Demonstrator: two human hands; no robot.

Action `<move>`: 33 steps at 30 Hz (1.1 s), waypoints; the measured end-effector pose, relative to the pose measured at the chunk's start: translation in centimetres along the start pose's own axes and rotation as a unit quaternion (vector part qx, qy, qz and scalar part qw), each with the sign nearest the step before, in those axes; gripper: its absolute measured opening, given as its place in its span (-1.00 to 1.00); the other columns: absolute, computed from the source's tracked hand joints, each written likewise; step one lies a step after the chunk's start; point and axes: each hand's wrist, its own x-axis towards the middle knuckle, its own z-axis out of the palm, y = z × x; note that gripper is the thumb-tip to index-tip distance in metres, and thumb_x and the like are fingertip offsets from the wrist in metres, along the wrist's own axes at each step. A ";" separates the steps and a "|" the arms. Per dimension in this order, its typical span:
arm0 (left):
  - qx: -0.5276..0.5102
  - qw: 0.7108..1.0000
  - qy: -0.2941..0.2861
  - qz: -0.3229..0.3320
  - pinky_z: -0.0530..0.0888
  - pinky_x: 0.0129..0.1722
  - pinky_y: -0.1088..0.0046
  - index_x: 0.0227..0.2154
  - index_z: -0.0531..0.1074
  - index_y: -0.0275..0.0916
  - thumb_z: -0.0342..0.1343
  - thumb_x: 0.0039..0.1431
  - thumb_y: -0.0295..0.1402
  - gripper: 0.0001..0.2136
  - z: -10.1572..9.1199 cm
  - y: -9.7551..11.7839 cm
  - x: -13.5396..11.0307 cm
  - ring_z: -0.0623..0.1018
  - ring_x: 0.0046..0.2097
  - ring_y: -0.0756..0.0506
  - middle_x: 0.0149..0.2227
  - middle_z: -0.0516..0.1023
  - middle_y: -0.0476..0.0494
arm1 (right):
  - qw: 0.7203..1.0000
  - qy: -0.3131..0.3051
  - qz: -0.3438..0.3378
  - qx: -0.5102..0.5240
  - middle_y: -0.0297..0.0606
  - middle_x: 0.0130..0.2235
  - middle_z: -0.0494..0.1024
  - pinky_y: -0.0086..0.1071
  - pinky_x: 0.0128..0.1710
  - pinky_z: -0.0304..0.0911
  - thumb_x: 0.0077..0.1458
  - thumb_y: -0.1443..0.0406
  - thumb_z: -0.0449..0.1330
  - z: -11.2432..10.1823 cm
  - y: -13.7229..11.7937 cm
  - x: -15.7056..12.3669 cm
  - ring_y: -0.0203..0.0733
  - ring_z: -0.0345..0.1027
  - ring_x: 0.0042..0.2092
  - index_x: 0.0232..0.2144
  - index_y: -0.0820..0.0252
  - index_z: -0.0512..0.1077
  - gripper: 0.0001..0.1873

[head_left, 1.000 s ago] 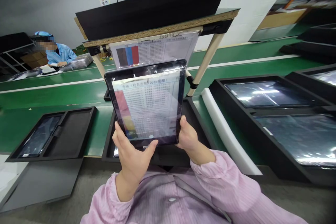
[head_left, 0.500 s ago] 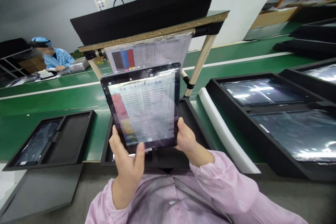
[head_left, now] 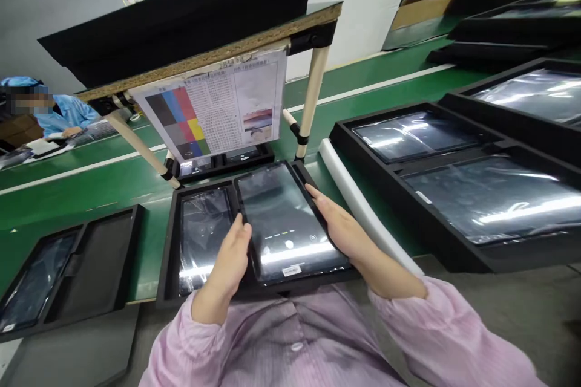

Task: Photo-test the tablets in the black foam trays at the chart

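Between my two hands is a tablet [head_left: 284, 205] with a dark, glossy screen and a small white label at its near edge. It lies over the right compartment of a black foam tray [head_left: 167, 275]; I cannot tell whether it rests on the bottom. My left hand [head_left: 231, 254] grips the tablet's left edge, thumb on top. On its right edge my right hand [head_left: 338, 224] has closed, fingers partly hidden. A second tablet [head_left: 204, 236], under clear film, fills the tray's left compartment.
A stand with a printed colour chart [head_left: 218, 109] rises behind the tray. At left lies a tray [head_left: 97, 260] with one tablet [head_left: 39, 278]. To the right are a white foam strip [head_left: 363, 202] and a larger tablet tray [head_left: 476, 254]. A co-worker [head_left: 68, 112] sits far left.
Both hands have lowered the tablet from in front of the chart down to the black tray. Its screen showed a camera picture of the chart and now looks dark. The view has shifted right.
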 end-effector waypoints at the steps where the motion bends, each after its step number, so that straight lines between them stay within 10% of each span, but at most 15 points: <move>1: 0.010 1.000 -0.012 -0.009 0.37 0.24 0.01 0.20 0.41 -0.23 0.19 0.21 -0.04 -0.43 -0.4 0.0 -0.1 0.38 0.29 -0.33 0.28 0.37 -0.40 | 1.000 -0.001 0.004 -0.031 -0.31 0.34 0.27 -0.04 0.43 -0.10 0.17 -0.28 0.01 -0.4 0.4 0.2 0.06 0.07 0.39 0.31 0.03 0.29 -0.15; 6: 0.232 0.962 -0.128 0.060 0.40 0.22 0.07 0.28 0.32 -0.14 0.06 0.30 -0.21 -0.50 -3.8 2.4 0.6 0.51 0.19 -0.23 0.17 0.51 -0.27 | 0.954 -0.018 -0.108 -0.279 0.03 0.14 0.48 0.17 0.30 0.07 0.25 -0.17 -0.09 -2.1 0.0 0.9 0.29 0.28 0.20 0.16 0.26 0.48 -0.22; 11: 0.594 0.764 -0.115 0.226 0.36 0.24 0.08 0.07 0.54 -0.20 -0.15 0.25 -0.54 -0.54 -6.5 4.8 8.1 0.48 0.18 -0.24 0.12 0.53 -0.29 | 0.886 0.039 -0.189 -0.422 0.09 0.13 0.43 0.27 0.24 0.06 0.30 0.03 -0.11 -2.1 -1.5 4.0 0.32 0.20 0.21 0.04 0.24 0.57 -0.38; 16: 0.670 0.685 -0.161 0.237 0.37 0.18 0.09 0.06 0.56 -0.13 -0.13 0.19 -0.62 -0.49 -6.7 5.1 13.8 0.46 0.14 -0.27 0.12 0.46 -0.32 | 0.924 -0.014 -0.060 -0.378 -0.06 0.38 0.18 0.45 0.25 -0.10 0.28 0.06 0.03 -0.9 -0.3 7.6 0.44 -0.08 0.37 -0.21 0.18 0.65 -0.54; 20: 0.715 0.628 -0.194 0.239 0.44 0.07 0.11 0.05 0.56 -0.12 -0.12 0.19 -0.64 -0.49 -6.6 5.8 14.6 0.49 0.05 -0.28 0.05 0.48 -0.36 | 0.945 -0.019 -0.037 -0.325 -0.15 0.39 0.16 0.21 0.35 -0.07 0.34 -0.01 -0.06 -1.4 1.0 9.0 0.25 0.00 0.39 -0.21 0.17 0.65 -0.43; 25: 0.747 0.584 -0.200 0.247 0.47 0.00 0.04 0.13 0.49 -0.19 -0.12 0.22 -0.63 -0.50 -5.4 7.4 13.1 0.50 0.04 -0.33 0.09 0.46 -0.41 | 0.957 -0.020 -0.057 -0.284 -0.18 0.42 0.10 -0.02 0.43 -0.15 0.33 -0.03 -0.10 -1.5 1.7 8.9 0.12 -0.05 0.42 -0.17 0.19 0.65 -0.39; 33: 0.751 0.590 -0.250 0.159 0.38 0.19 0.00 0.32 0.16 -0.53 -0.09 0.40 -0.28 -0.46 0.0 5.8 1.8 0.33 0.31 -0.42 0.12 0.51 -0.54 | 0.990 0.041 -0.015 -0.131 -0.34 0.38 0.19 -0.03 0.42 -0.13 0.23 -0.01 0.08 -1.1 2.0 8.3 0.08 0.00 0.41 -0.25 0.07 0.64 -0.58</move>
